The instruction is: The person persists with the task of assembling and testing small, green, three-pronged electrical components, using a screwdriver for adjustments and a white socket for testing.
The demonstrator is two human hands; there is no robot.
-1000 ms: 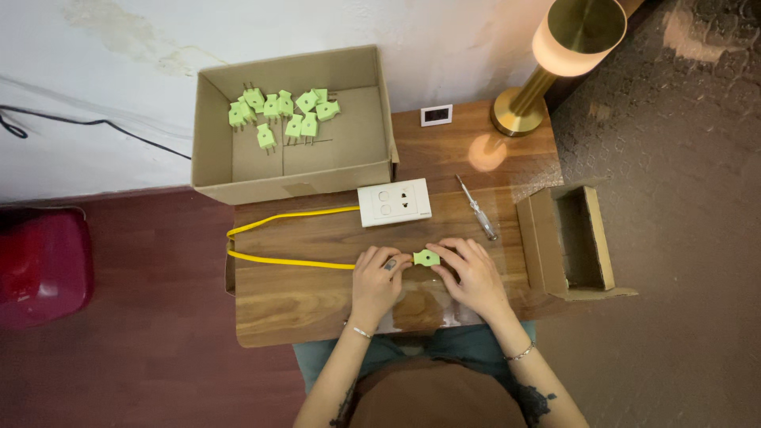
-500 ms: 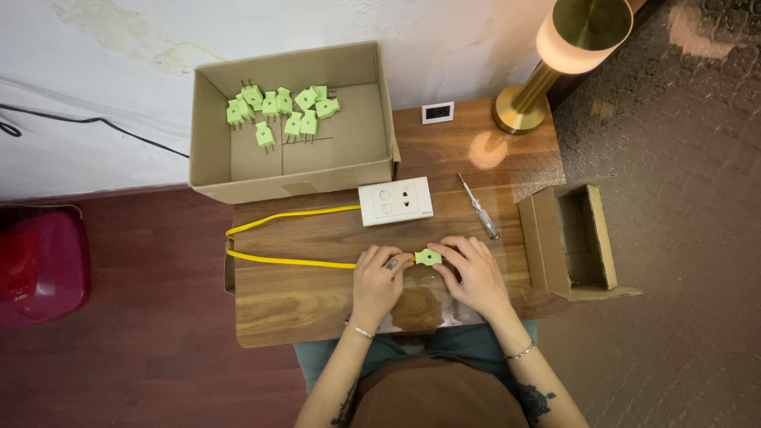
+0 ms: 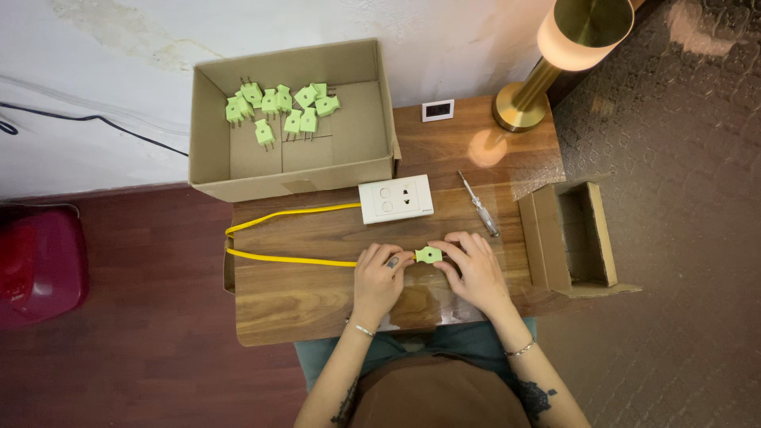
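Green plug (image 3: 429,254) pinched between both hands, just below the white socket plate (image 3: 395,199) on the wooden table (image 3: 301,297). Left hand (image 3: 379,273) closed on the plug's cable end; right hand (image 3: 474,265) gripping its other side with curled fingertips. Yellow cable (image 3: 277,238) looping left of the socket plate; screwdriver (image 3: 478,204) just right; cardboard box of green plugs (image 3: 285,111) above-left.

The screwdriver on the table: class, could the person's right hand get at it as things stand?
Probably yes. The screwdriver lies on bare wood just beyond the right hand, nothing between them; but that hand is holding the green plug and would need to release it first.
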